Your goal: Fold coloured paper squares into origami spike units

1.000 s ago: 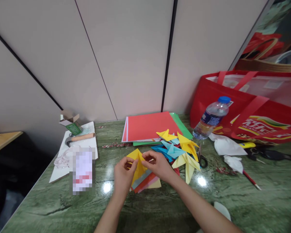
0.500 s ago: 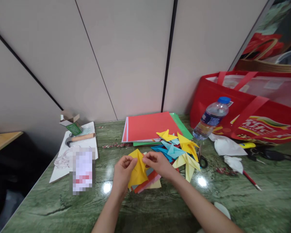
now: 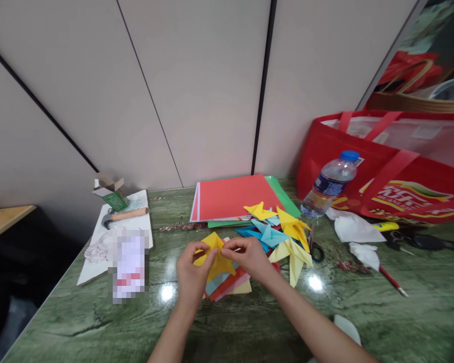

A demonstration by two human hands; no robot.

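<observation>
hands close in on the yellow fold

since half a second ago our left hand (image 3: 191, 272) and right hand (image 3: 250, 256) have drawn closer together. the yellow paper (image 3: 218, 258), which hung lower then, now sits up between them. each hand pinches its top edge with thumb and fingertips, just above the stack of small coloured squares (image 3: 229, 285) on the green table (image 3: 98, 322). to the right we count three yellow folded figures (image 3: 293, 227), two blue ones (image 3: 272, 235), one water bottle (image 3: 331, 184), one hammer (image 3: 123, 215) and two crumpled tissues (image 3: 353, 228).
</observation>
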